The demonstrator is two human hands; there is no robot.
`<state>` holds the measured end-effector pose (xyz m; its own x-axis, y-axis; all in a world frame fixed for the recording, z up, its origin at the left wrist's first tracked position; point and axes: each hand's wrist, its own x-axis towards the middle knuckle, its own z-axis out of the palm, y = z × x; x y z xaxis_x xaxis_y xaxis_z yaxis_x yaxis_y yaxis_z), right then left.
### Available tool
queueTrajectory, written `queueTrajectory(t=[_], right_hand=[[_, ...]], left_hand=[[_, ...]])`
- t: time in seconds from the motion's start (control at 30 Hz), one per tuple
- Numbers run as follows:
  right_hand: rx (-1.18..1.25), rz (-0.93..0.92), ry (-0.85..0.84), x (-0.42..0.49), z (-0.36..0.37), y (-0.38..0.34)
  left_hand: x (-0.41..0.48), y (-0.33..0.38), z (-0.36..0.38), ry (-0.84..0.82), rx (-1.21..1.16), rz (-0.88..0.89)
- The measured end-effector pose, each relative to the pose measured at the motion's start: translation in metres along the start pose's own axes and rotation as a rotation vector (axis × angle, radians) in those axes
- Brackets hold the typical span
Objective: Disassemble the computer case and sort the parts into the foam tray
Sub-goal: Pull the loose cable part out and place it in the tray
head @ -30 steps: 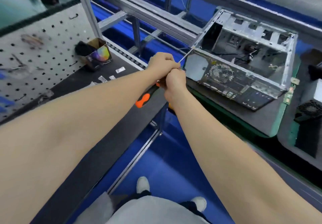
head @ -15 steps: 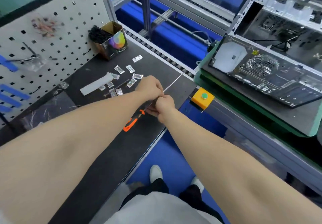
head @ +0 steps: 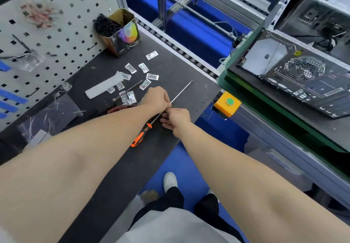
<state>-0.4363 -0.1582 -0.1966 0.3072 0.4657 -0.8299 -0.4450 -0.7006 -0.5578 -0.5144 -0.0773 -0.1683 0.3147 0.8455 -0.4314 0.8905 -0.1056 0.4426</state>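
A long screwdriver (head: 141, 136) with an orange and black handle lies slanted low over the black mat (head: 170, 68), its thin shaft pointing up and right. My left hand (head: 156, 99) grips the shaft from above, near its middle. My right hand (head: 176, 118) meets it from the right and pinches the shaft just below, fingers under the metal. The open computer case (head: 295, 72) lies on a green-edged pallet (head: 246, 91) at the right, its rear fan grille facing me. No foam tray is in view.
Several small foil packets (head: 130, 68) and a white strip (head: 104, 87) lie scattered on the mat behind my hands. A tin of black ties (head: 121, 32) stands by the pegboard (head: 47, 44). A yellow button box (head: 227, 103) sits at the conveyor edge.
Both hands came away from the case with the screwdriver, moving left and down to the mat. My view swung left, so the case now sits at the right edge.
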Motion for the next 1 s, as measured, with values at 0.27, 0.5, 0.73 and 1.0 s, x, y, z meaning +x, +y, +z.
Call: queueTrajectory(t=[0.27, 0.5, 0.73, 1.0], right_hand=[[-0.029, -0.031, 0.057, 0.0, -0.013, -0.009], [-0.043, -0.07, 0.077, -0.013, -0.027, -0.029], [0.081, -0.427, 0.261, -0.044, -0.045, -0.078], [0.102, -0.861, 0.614, -0.098, -0.132, -0.186]], left_hand=[[0.007, 0.015, -0.003, 0.008, 0.042, 0.009], [0.009, 0.036, -0.012, 0.038, 0.025, 0.011], [0.007, 0.094, -0.027, 0.272, -0.208, 0.188], [-0.002, 0.241, -0.06, 0.338, -0.511, 0.623]])
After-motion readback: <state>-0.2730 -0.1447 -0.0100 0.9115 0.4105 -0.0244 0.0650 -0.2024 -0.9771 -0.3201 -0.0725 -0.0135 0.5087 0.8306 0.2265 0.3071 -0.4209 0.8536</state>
